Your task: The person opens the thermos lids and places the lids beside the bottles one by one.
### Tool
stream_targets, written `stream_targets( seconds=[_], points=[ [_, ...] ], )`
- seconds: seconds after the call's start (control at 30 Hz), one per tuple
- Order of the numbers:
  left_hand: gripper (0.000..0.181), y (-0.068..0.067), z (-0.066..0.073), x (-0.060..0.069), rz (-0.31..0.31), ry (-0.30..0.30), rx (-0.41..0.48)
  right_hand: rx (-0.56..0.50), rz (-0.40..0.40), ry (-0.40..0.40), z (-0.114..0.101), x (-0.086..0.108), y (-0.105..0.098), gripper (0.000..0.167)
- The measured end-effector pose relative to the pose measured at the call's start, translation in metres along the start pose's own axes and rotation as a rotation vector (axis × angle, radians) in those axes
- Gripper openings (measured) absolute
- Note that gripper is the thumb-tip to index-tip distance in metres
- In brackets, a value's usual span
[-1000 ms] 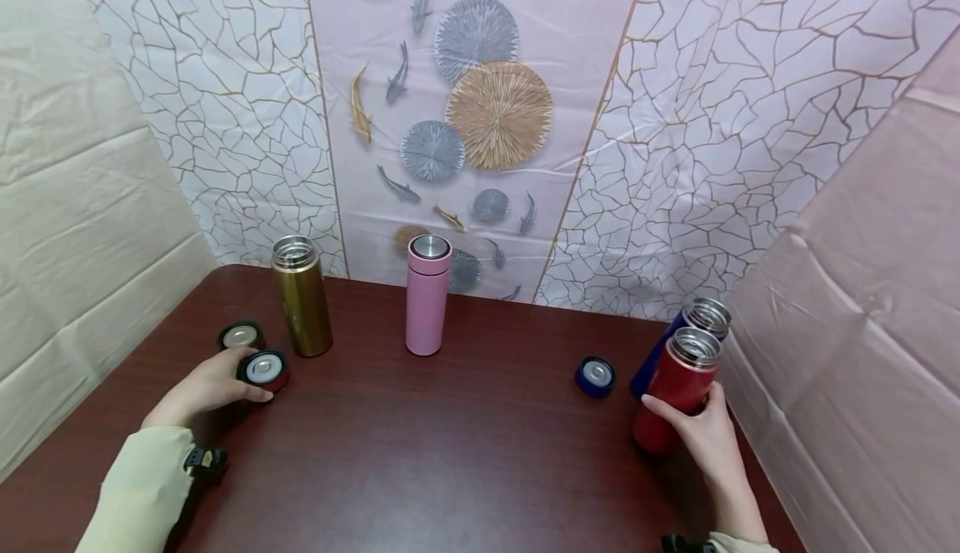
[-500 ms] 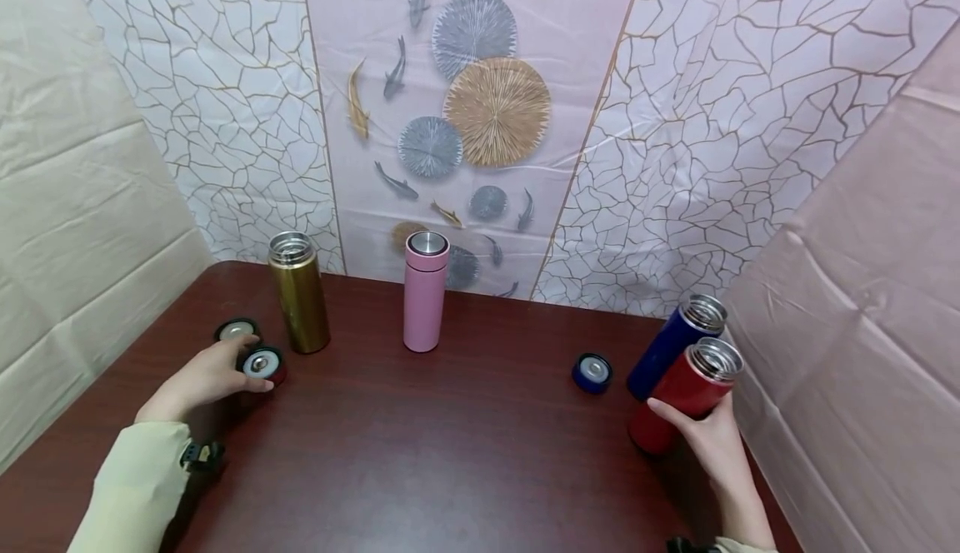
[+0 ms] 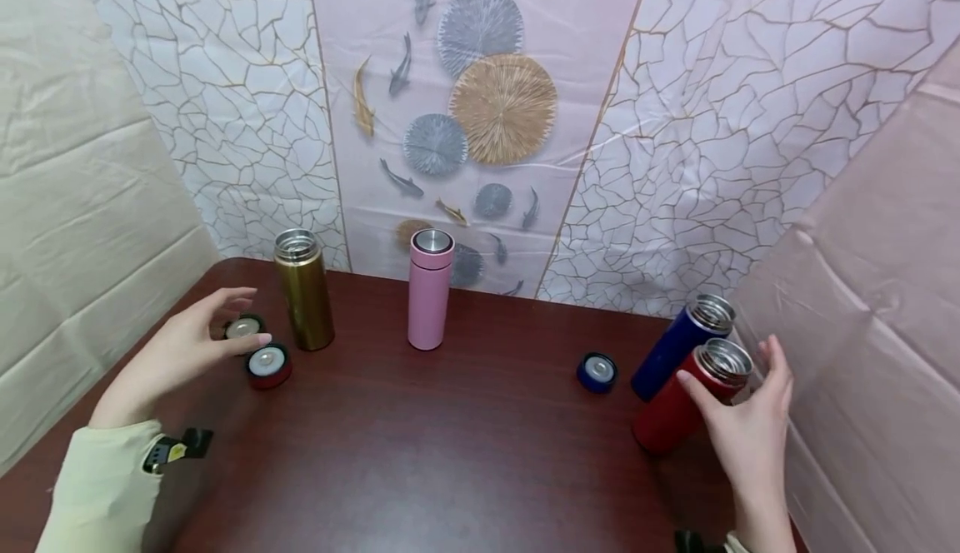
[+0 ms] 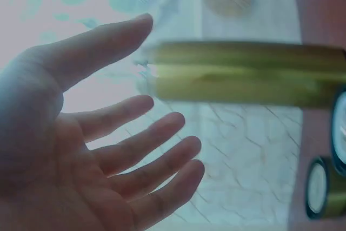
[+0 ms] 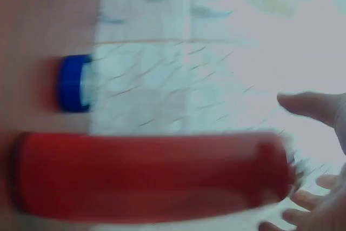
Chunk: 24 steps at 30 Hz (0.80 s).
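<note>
Left hand, red lid, possible wrist label

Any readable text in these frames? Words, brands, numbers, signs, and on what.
None readable.
Red bottle, blue bottle, gold bottle, pink bottle: no lettering visible on the sides shown.
Backdrop: fish and round motifs, no letters made out.
Black wrist device: small yellow patch, too small to tell if it bears text.

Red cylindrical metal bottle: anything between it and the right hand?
Nothing visible between the right hand and the red bottle; the blue cylindrical metal bottle stands behind it, and the round blue cap lies off to the left.
</note>
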<state>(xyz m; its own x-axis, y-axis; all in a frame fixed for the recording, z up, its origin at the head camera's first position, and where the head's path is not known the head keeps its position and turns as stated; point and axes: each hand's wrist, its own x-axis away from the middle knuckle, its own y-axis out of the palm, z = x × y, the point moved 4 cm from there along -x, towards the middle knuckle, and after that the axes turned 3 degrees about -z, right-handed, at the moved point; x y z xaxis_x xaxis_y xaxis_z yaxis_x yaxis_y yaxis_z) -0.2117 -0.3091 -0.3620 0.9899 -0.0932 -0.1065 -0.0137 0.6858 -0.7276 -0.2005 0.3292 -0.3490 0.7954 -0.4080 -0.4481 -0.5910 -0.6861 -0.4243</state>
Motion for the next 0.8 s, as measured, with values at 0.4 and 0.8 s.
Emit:
stream_targets(
  seconds=[0.4, 0.8],
  points=[
    [0.063, 0.014, 0.030, -0.003, 0.075, 0.139, 0.025, -0.212, 0.109, -0.399, -0.050, -0.008, 0.078, 0.088],
    [0.067, 0.028, 0.027, -0.011, 0.075, 0.119, 0.043, -0.389, -0.603, -0.119, -0.038, -0.003, 0.238, 0.103]
  ],
)
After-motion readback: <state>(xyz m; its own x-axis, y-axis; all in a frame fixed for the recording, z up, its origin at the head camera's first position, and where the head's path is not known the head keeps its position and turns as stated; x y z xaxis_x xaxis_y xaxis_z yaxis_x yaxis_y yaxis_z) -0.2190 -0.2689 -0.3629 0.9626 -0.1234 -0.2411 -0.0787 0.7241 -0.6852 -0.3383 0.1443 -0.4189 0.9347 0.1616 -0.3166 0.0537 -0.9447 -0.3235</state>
